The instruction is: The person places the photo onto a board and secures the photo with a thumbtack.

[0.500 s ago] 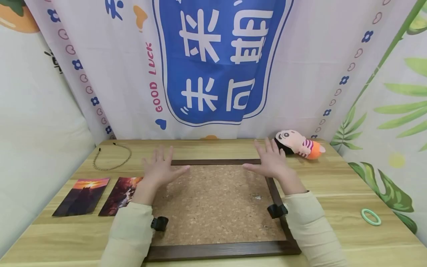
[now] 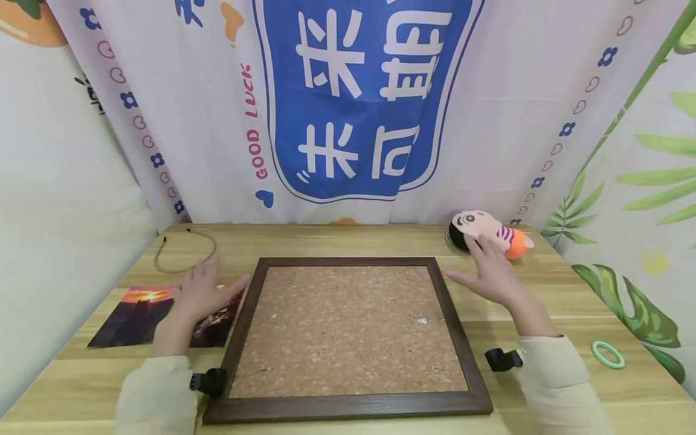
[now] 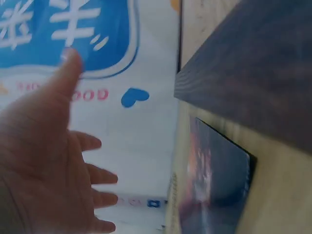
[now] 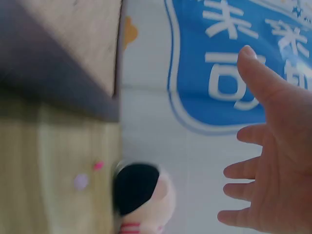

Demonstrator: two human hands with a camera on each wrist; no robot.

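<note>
Left hand (image 2: 200,294) and right hand (image 2: 492,277) apart; dark-framed corkboard (image 2: 353,335) between

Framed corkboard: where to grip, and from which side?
Likely best mid-length on the left rail and right rail, with the left hand and right hand each coming from its own outer side, thumb on top, fingers under the edge. The framed corkboard lies flat and looks too broad for one hand; its rails are narrow and straight.

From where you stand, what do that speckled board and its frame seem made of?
The speckled board looks like matte cork, with mottled tan granules. The dark brown frame seems satin-finished wood, showing streaky grain, though printed laminate is possible.
</note>
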